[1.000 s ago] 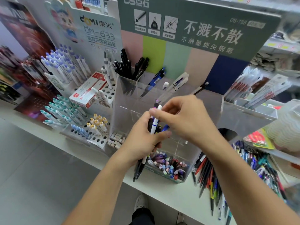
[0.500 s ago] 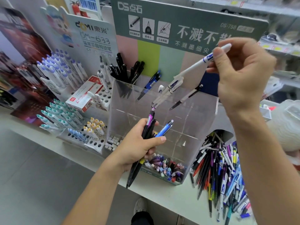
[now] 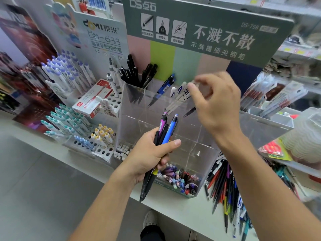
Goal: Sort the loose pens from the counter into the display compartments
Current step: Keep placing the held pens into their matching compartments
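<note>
Behind the counter (image 3: 175, 214), signs read "DM-633" (image 3: 104, 39) and "DS-768" (image 3: 250, 26). My left hand (image 3: 149, 153) grips a bundle of pens (image 3: 163, 136), purple and blue on top, before the clear display box (image 3: 139, 105). My right hand (image 3: 215, 105) hovers above its white pens (image 3: 178, 92), fingers loosely curled, grasp indeterminable. Loose pens (image 3: 225, 185) lie rightward.

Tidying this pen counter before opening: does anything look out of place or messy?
Yes: a pile of loose pens lies jumbled on the counter right of the clear display box, unsorted.
</note>
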A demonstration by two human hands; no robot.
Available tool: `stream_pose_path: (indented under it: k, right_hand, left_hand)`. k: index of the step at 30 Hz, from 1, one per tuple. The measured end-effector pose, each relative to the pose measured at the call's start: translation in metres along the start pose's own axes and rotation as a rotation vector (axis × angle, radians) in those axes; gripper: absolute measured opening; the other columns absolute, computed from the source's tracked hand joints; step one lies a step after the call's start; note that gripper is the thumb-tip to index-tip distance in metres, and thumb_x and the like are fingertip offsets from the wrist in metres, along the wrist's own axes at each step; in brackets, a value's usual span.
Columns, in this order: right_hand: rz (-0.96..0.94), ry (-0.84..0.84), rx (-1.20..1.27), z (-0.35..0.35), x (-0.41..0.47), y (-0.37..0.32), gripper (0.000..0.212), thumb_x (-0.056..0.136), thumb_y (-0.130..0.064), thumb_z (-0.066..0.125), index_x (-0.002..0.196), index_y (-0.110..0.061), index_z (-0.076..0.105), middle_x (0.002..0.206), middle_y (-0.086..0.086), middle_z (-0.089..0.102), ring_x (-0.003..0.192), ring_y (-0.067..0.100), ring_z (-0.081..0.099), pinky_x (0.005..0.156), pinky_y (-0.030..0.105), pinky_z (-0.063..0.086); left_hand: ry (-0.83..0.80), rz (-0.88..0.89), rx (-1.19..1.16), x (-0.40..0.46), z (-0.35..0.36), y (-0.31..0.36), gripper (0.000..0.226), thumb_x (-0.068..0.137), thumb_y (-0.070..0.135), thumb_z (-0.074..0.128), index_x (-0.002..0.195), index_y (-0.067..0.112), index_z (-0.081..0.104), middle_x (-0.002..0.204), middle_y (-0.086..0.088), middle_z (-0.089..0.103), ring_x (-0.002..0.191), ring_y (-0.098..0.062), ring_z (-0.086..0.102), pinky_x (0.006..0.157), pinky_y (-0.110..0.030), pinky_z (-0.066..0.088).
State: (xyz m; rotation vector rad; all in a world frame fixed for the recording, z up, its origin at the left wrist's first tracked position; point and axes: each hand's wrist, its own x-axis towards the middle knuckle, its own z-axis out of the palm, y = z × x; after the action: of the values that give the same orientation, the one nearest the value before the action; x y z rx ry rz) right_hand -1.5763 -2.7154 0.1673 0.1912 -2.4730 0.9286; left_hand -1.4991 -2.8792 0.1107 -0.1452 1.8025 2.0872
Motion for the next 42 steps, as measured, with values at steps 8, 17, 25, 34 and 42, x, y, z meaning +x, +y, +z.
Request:
stream_pose_path:
  k: [8, 17, 25, 34, 42]
  right_hand:
    - [0.551, -0.403, 0.728, -0.015, -0.034, -0.005, 0.017, 0.089, -0.018, 0.074, 0.084, -0.002, 0.073, 0.055, 0.001, 0.057, 0.049, 0.013, 0.048, 0.044, 0.018, 0.04]
    - [-0.117, -0.024, 0.163, 0.011, 0.045, -0.034, 0.012, 0.089, -0.022, 0.076, 0.101, -0.018, 0.076, 0.089, -0.006, 0.073, 0.077, 0.007, 0.066, 0.076, 0.024, 0.056]
    - [-0.19, -0.157, -0.222, 0.028, 0.044, -0.03, 0.022, 0.095, -0.024, 0.067, 0.115, -0.014, 0.071, 0.108, 0.006, 0.069, 0.103, 0.025, 0.059, 0.085, 0.035, 0.045]
    - [0.303, -0.584, 0.48, -0.019, -0.016, -0.004, 0.021, 0.09, -0.023, 0.075, 0.082, -0.004, 0.076, 0.061, 0.001, 0.062, 0.058, 0.009, 0.052, 0.067, 0.036, 0.052]
    - [0.194, 0.258, 0.586, -0.095, -0.008, 0.044, 0.007, 0.1, -0.016, 0.063, 0.094, -0.014, 0.068, 0.067, -0.006, 0.067, 0.058, 0.014, 0.064, 0.053, 0.027, 0.053]
  left_hand:
    - [0.016, 0.034, -0.084, 0.0, 0.004, 0.008, 0.046, 0.08, 0.042, 0.071, 0.098, 0.007, 0.049, 0.068, -0.004, 0.046, 0.041, -0.012, 0.037, 0.035, -0.021, 0.031]
    - [0.059, 0.011, -0.253, -0.007, -0.03, 0.012, 0.037, 0.094, 0.001, 0.062, 0.125, 0.017, 0.052, 0.073, 0.003, 0.056, 0.042, -0.009, 0.037, 0.033, -0.017, 0.03]
    - [-0.182, 0.008, -0.439, -0.005, -0.033, 0.014, 0.04, 0.091, -0.004, 0.044, 0.128, 0.006, 0.055, 0.078, -0.002, 0.052, 0.039, -0.006, 0.032, 0.03, -0.015, 0.027]
    - [-0.405, -0.097, -0.34, 0.002, -0.001, 0.019, 0.028, 0.086, 0.007, 0.049, 0.109, 0.003, 0.064, 0.084, -0.006, 0.055, 0.038, -0.004, 0.032, 0.031, -0.013, 0.026]
    - [-0.267, -0.131, -0.172, 0.011, 0.02, 0.014, 0.024, 0.088, 0.023, 0.06, 0.103, 0.012, 0.074, 0.066, 0.002, 0.041, 0.041, -0.004, 0.028, 0.033, -0.015, 0.023]
